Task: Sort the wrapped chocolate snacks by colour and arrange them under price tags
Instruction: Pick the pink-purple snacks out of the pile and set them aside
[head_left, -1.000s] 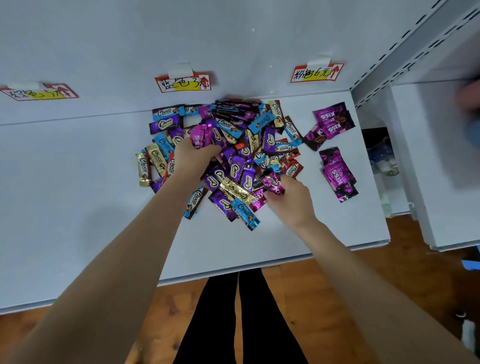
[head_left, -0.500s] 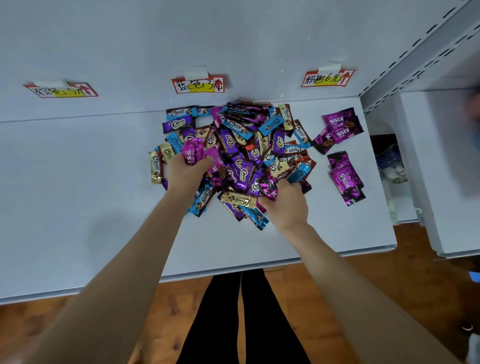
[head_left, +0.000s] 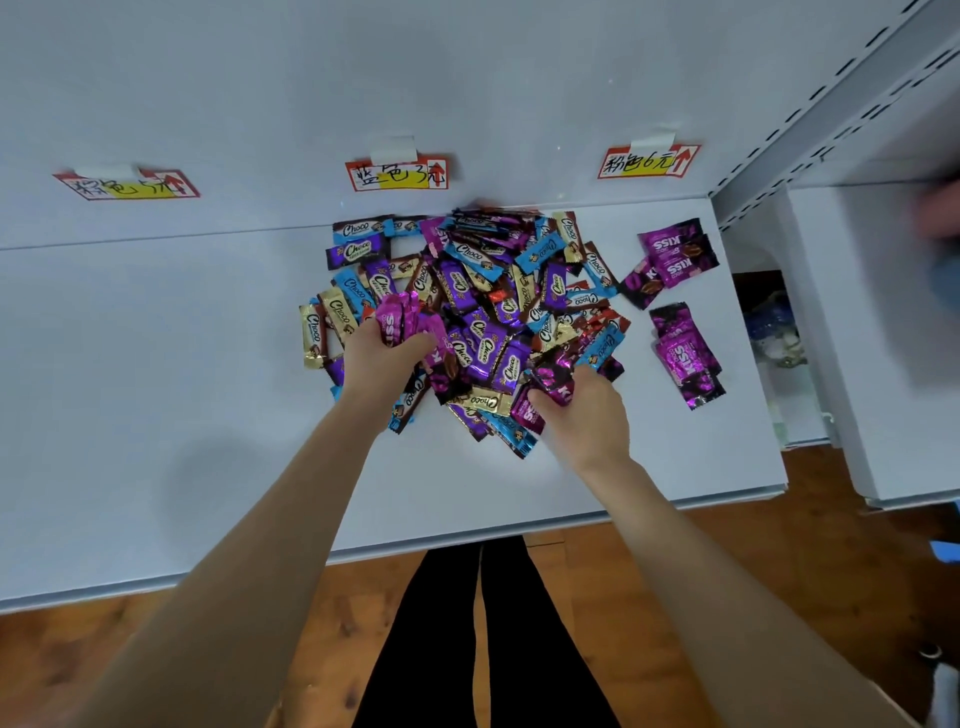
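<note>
A mixed pile of wrapped chocolate snacks, purple, blue, gold and red, lies in the middle of the white shelf. My left hand grips several pink wrapped snacks at the pile's left side. At the front right of the pile, my right hand holds another pink wrapped snack. Sorted pink snacks lie in two small groups, a far group and a near group, below the right price tag. The middle price tag and left price tag hang on the back wall.
The shelf's front edge runs above a wooden floor, with my black-clad legs below it. A slotted shelf upright and a white side unit stand at the right. A blurred shape shows at the far right.
My left hand has closed round pink snacks and drawn them back from the pile. My right hand has pulled a pink snack out of the front of the pile. The camera has tilted slightly.
</note>
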